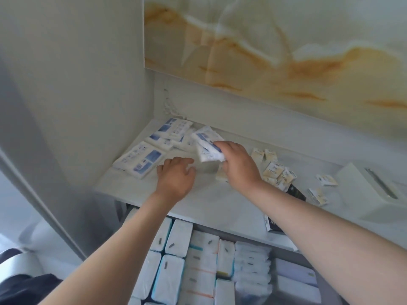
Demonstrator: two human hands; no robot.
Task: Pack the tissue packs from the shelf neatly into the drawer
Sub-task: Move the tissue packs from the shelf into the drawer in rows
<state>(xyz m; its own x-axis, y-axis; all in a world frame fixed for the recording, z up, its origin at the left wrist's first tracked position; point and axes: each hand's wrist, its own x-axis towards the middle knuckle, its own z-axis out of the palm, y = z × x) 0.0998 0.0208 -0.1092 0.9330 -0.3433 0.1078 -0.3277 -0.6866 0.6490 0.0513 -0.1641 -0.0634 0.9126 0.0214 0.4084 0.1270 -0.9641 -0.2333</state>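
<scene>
White and blue, the tissue pack (207,146) in the right hand (239,166) is pinched at its near end between curled fingers and thumb and sits tilted above the shelf (220,201), just in front of a loose pile of like packs (174,130) at the back left corner. One more flat pack (138,160) of the same print lies alone nearer the shelf's left front edge. The left hand (176,179) is palm down just beside that pack, with fingers loosely spread and slightly bent, holding nothing; whether it touches the pale surface cannot be told. To the right of the right wrist lies a scatter of small cream packets (275,170), with a dark box (296,192) partly hidden behind the forearm and a white dispenser box (370,190) with a slot on top near the right edge. Below the shelf the drawer (284,253) stands pulled out, filled with rows of white wrapped packs (176,280) set on edge, close together. Above, a glossy panel (286,51) veined in cream and amber covers the wall
</scene>
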